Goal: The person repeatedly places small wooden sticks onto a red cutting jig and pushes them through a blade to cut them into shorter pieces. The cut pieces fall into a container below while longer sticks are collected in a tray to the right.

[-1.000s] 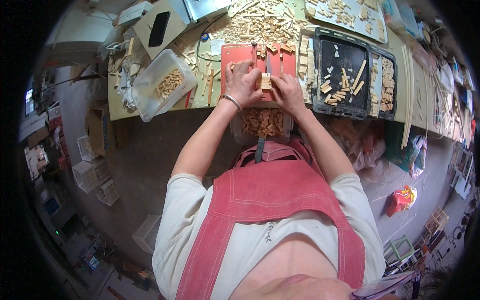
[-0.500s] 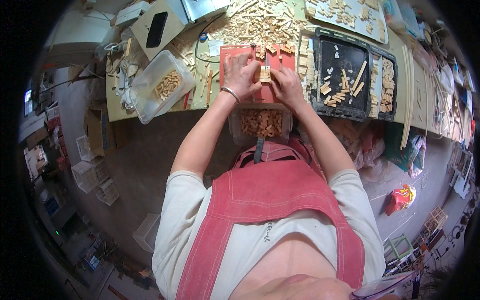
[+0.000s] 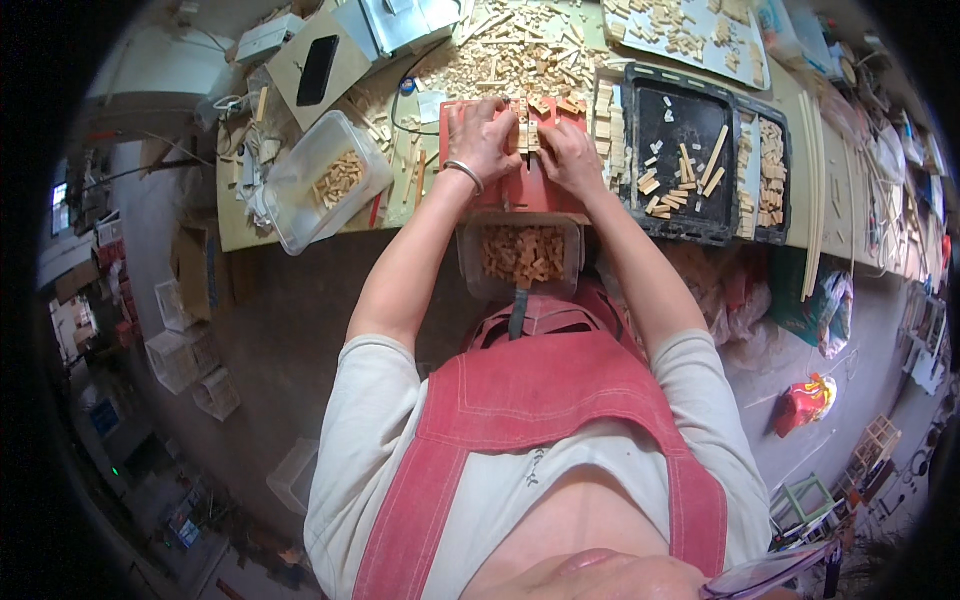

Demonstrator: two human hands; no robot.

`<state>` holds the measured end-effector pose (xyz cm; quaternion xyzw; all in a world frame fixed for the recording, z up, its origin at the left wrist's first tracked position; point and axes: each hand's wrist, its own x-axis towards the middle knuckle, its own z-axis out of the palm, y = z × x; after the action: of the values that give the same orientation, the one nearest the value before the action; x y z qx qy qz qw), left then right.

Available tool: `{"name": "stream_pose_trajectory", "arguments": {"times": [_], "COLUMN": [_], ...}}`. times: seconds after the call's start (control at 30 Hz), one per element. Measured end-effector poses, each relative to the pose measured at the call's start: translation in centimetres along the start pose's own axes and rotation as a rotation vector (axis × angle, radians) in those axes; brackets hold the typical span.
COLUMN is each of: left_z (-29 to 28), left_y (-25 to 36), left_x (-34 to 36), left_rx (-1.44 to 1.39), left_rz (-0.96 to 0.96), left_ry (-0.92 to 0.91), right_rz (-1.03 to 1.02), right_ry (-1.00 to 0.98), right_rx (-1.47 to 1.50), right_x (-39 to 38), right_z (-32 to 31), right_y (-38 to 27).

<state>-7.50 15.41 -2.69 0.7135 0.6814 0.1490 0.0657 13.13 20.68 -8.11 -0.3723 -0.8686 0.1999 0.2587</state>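
A red plate [image 3: 510, 193] with a narrow dark slot lies at the front edge of the bench. On it, small pale wooden blocks [image 3: 525, 140] sit between my two hands, by the slot. My left hand [image 3: 482, 142], with a metal bangle at its wrist, is closed with thumb and fingers against the blocks' left side. My right hand [image 3: 572, 160] pinches at their right side, fingers bent. The fingertips partly hide the blocks. A few more small blocks [image 3: 570, 105] lie along the plate's far edge.
Below the plate stands a clear bin [image 3: 470, 262] of wooden pieces. A clear tub [image 3: 290, 215] is at left, and a black tray [image 3: 690, 115] with sticks at right. Wood scraps [image 3: 520, 50] heap behind. A phone [image 3: 317, 70] lies far left; long strips [image 3: 812, 200] overhang the right edge.
Both hands and the blocks between them have slid a little away from me along the red plate, and more of the slot shows on the near side.
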Motion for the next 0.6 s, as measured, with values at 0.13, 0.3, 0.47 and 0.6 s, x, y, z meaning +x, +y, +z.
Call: {"name": "stream_pose_trajectory", "arguments": {"times": [0.13,0.3,0.47,0.6], "left_z": [0.1,-1.8,-3.6,-2.8], "left_y": [0.5,2.9,5.3,7.0], "left_x": [-1.9,-7.1,-12.1,-14.1], "left_rx": [-0.017,-0.192,-1.632,-2.094], "left_rz": [0.055,0.064,-0.427,-0.529], "left_ry": [-0.027,0.062,-0.288,-0.383], "right_rz": [0.065,0.283,0.513,0.446], "right_ry": [0.033,-0.004,-0.098,-0.134], "right_rx": [0.036,0.371,1.074,1.044], "right_x": [-1.7,-7.7,-9.7,-9.3], "right_z": [-1.4,-3.9,-7.4,-9.5], "right_y": [-0.4,-2.7,-8.5,-10.1]}}
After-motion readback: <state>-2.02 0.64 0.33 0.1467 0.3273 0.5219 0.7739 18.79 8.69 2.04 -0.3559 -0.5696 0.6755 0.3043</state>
